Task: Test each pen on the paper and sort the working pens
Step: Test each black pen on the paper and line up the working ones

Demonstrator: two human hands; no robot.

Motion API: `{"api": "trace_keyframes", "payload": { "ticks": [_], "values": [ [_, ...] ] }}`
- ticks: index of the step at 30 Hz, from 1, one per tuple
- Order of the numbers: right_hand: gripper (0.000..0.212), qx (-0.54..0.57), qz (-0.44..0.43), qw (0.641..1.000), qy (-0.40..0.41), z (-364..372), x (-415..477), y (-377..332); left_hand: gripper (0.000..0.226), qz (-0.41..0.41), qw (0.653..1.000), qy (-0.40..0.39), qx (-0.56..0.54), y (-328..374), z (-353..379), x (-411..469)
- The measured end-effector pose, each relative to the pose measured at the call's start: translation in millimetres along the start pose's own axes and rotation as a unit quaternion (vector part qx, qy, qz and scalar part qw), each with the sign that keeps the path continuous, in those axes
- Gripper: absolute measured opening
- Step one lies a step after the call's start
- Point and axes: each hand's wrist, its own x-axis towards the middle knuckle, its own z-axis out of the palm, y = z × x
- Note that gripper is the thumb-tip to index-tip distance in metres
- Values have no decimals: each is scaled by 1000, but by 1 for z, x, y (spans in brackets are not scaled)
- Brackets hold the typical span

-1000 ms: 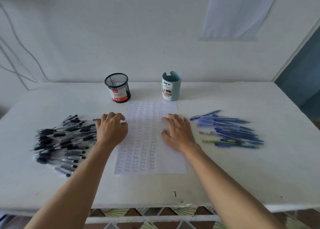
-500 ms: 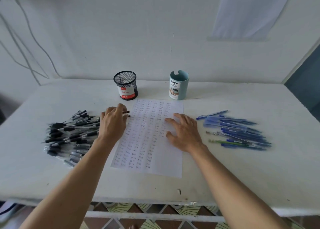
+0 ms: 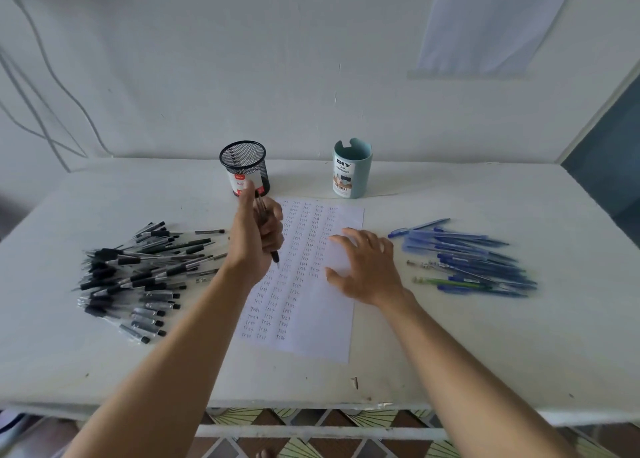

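The left hand [image 3: 256, 239] has a clenched grip on a black pen [image 3: 268, 232], tip just above the paper [image 3: 304, 284]; the right hand [image 3: 363, 267], released, flattens the sheet (already crowded). The pen could slip, or the sheet skid on the desk [image 3: 450, 353].

White table [image 3: 450, 364], surface scuffed near its front edge. At centre lies a sheet of paper [image 3: 322, 322] covered in rows of handwritten marks. Left: a heap of black pens [image 3: 138, 277]. Right: a heap of blue pens [image 3: 474, 260]. Far side: a black mesh cup [image 3: 242, 163] and a teal pen holder [image 3: 352, 170], both upright.
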Motion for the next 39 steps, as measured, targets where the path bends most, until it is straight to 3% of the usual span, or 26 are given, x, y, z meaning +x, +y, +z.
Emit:
{"api": "trace_keyframes", "payload": {
  "ticks": [3,7,10,12,16,21,26,28,31,34,39],
  "values": [
    [87,51,10,999,4,-2,2,2,54,-41,995,23,-85,-3,6,4],
    [72,131,17,991,6,-8,3,10,35,-53,986,38,-155,-11,3,13],
    [64,64,-13,997,-35,-10,-2,17,36,-59,990,57,-114,-22,1,16],
    [67,17,-29,998,-60,-7,-3,18,16,-53,992,86,-73,-30,3,15],
    [69,-29,-21,996,-81,-2,2,16,29,-43,990,83,-103,-46,0,11],
    [68,-52,-21,995,-86,3,4,15,60,-11,995,33,95,-59,-7,6],
    [69,-44,-16,996,-79,3,4,15,23,30,965,16,261,-57,-2,0],
    [71,-42,-15,996,-72,4,4,15,27,47,943,25,327,-57,-4,-1],
    [78,-45,-13,997,-60,6,4,15,24,71,942,33,328,-57,-4,-4],
    [73,-42,-14,997,-57,5,4,15,13,76,932,60,349,-56,-3,-7],
    [68,-45,-13,997,-60,3,3,14,25,45,911,117,392,-59,-5,-5]
  ]
}}
